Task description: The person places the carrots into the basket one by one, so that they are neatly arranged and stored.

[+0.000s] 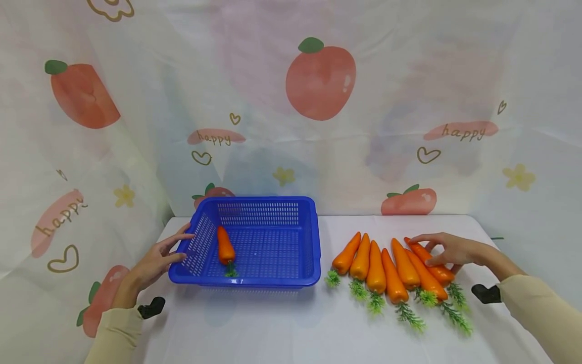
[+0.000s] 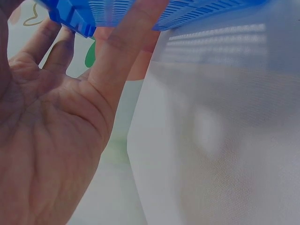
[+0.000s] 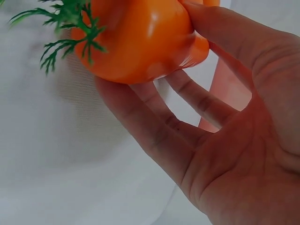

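Observation:
My left hand [image 1: 154, 263] is at the left side of a blue plastic basket [image 1: 313, 242]. Its fingers are spread and fairly straight, touching the rim and wall; from below, the left wrist view shows the thumb against the basket's perforated side [image 2: 201, 11]. Inside the basket lies one orange carrot [image 1: 225, 246] with a green top. At the right end of a row of carrots, my right hand [image 1: 454, 250] holds the outermost carrot [image 1: 441, 274] between thumb and fingers. Close up, the right wrist view shows that carrot's thick end [image 3: 136, 42] and leafy top.
Several more carrots [image 1: 376, 268] lie side by side on the white tabletop [image 1: 273, 323], right of the basket, green tops toward me. A fruit-print cloth [image 1: 364, 167] hangs behind the table and at its sides.

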The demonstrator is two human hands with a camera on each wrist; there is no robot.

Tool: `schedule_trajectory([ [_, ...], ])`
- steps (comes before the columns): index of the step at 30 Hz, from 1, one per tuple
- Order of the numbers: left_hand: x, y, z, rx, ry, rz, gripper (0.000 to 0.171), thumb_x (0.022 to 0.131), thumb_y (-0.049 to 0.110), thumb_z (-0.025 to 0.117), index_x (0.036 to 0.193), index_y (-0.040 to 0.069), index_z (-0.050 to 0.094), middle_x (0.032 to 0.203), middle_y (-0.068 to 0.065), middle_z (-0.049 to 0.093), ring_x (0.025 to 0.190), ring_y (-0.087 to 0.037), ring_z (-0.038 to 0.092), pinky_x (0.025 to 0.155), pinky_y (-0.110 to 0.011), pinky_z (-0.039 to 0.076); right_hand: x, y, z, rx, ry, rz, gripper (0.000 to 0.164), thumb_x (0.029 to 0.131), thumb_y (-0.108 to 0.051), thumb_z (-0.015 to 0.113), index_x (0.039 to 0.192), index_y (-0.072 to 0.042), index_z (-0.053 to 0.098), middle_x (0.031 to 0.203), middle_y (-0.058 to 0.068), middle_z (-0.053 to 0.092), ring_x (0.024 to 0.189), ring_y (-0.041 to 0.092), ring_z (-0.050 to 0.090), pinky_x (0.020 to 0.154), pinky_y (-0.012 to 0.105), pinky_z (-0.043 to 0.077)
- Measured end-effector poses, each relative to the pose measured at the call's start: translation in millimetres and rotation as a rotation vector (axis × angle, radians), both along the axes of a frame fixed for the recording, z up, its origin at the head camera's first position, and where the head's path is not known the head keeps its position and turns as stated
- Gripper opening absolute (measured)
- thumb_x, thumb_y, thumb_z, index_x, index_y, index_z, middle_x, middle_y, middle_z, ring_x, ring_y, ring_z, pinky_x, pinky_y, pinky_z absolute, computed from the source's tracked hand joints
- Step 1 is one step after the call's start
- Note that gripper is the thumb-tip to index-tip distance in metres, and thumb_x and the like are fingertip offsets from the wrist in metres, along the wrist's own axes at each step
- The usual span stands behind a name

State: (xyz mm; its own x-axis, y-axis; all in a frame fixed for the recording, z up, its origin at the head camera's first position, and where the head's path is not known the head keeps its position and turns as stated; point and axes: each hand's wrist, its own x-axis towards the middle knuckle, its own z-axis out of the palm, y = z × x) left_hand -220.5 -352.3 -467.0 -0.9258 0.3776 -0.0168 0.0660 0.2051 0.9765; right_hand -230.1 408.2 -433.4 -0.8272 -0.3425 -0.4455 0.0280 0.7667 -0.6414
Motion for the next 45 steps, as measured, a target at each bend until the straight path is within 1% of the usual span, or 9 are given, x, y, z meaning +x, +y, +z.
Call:
schedule_trajectory([
  [6, -1.0, -1, -0.2, -0.001, 0.001, -0.003, 0.056, 0.102, 0.011, 0.060, 0.155, 0.007, 0.042, 0.174, 0.001, 0.001, 0.151, -0.052, 0.013, 0.094, -0.042, 0.058, -1.3, 1, -1.4, -0.006, 0.019, 0.006, 0.068, 0.095, -0.015, 0.073, 0.155, -0.010, 0.043, 0.135, 0.033, 0.049, 0.076, 0.029, 0.065, 0.063, 0.046, 0.062],
  [11, -0.3, 0, 0.9, 0.000, 0.000, -0.003, 0.057, 0.102, 0.011, 0.060, 0.155, 0.007, 0.041, 0.174, 0.001, 0.001, 0.151, -0.053, 0.012, 0.094, -0.041, 0.058, -1.9, -1, 4.0, -0.003, 0.029, 0.013, 0.067, 0.094, -0.014, 0.074, 0.154, -0.010, 0.044, 0.132, 0.030, 0.050, 0.078, 0.028, 0.065, 0.062, 0.046, 0.062],
  [16, 0.6, 1, 1.3, 0.001, -0.004, -0.002, 0.057, 0.102, 0.011, 0.060, 0.156, 0.007, 0.041, 0.174, 0.002, 0.001, 0.150, -0.055, 0.016, 0.094, -0.043, 0.058, -1.8, -2, 14.3, -0.004, 0.039, 0.017, 0.067, 0.094, -0.013, 0.074, 0.154, -0.009, 0.044, 0.130, 0.028, 0.051, 0.077, 0.029, 0.065, 0.060, 0.047, 0.062],
  [22, 1.2, 1, 1.1, 0.006, 0.000, -0.012, 0.058, 0.103, 0.011, 0.060, 0.156, 0.006, 0.040, 0.174, 0.001, 0.000, 0.149, -0.056, 0.019, 0.094, -0.042, 0.058, 0.0, -1, 27.9, -0.027, 0.063, 0.026, 0.070, 0.094, -0.014, 0.074, 0.156, -0.008, 0.041, 0.135, 0.036, 0.046, 0.074, 0.030, 0.066, 0.063, 0.045, 0.063],
  [26, 1.2, 2, 1.3, 0.005, 0.003, -0.013, 0.058, 0.102, 0.011, 0.060, 0.156, 0.005, 0.040, 0.174, 0.000, 0.000, 0.150, -0.054, 0.015, 0.093, -0.040, 0.058, -0.5, -1, 37.0, -0.033, 0.086, 0.030, 0.071, 0.095, -0.017, 0.074, 0.156, -0.009, 0.040, 0.138, 0.037, 0.044, 0.073, 0.030, 0.068, 0.063, 0.044, 0.063],
  [31, 1.2, 1, 1.6, 0.009, 0.010, -0.012, 0.057, 0.102, 0.011, 0.060, 0.155, 0.004, 0.040, 0.174, -0.001, 0.000, 0.152, -0.053, 0.009, 0.093, -0.038, 0.058, -2.1, -3, 47.5, -0.009, 0.121, 0.039, 0.072, 0.095, -0.021, 0.075, 0.156, -0.009, 0.039, 0.139, 0.036, 0.042, 0.082, 0.027, 0.068, 0.063, 0.041, 0.063],
  [36, 1.8, 1, 1.2, 0.016, 0.018, -0.018, 0.056, 0.103, 0.009, 0.059, 0.155, 0.002, 0.040, 0.174, -0.002, 0.000, 0.152, -0.053, 0.004, 0.093, -0.038, 0.058, -4.1, -7, 54.2, 0.002, 0.116, 0.039, 0.075, 0.094, -0.022, 0.076, 0.157, -0.007, 0.038, 0.138, 0.037, 0.041, 0.082, 0.026, 0.069, 0.064, 0.041, 0.063],
  [42, 2.6, 1, 1.2, 0.007, 0.018, -0.015, 0.056, 0.103, 0.010, 0.059, 0.155, 0.002, 0.039, 0.174, -0.002, 0.000, 0.152, -0.053, 0.007, 0.094, -0.037, 0.058, -8.0, -14, 65.1, 0.005, 0.120, 0.042, 0.074, 0.093, -0.023, 0.078, 0.155, -0.007, 0.040, 0.136, 0.036, 0.043, 0.078, 0.027, 0.067, 0.065, 0.042, 0.063],
  [45, 2.3, 1, 1.2, 0.006, 0.018, -0.013, 0.056, 0.103, 0.010, 0.059, 0.155, 0.003, 0.040, 0.174, -0.002, 0.000, 0.152, -0.053, 0.007, 0.094, -0.037, 0.058, -10.2, -18, 73.1, 0.011, 0.140, 0.058, 0.074, 0.094, -0.022, 0.077, 0.155, -0.006, 0.039, 0.138, 0.037, 0.041, 0.084, 0.027, 0.067, 0.066, 0.041, 0.063],
])
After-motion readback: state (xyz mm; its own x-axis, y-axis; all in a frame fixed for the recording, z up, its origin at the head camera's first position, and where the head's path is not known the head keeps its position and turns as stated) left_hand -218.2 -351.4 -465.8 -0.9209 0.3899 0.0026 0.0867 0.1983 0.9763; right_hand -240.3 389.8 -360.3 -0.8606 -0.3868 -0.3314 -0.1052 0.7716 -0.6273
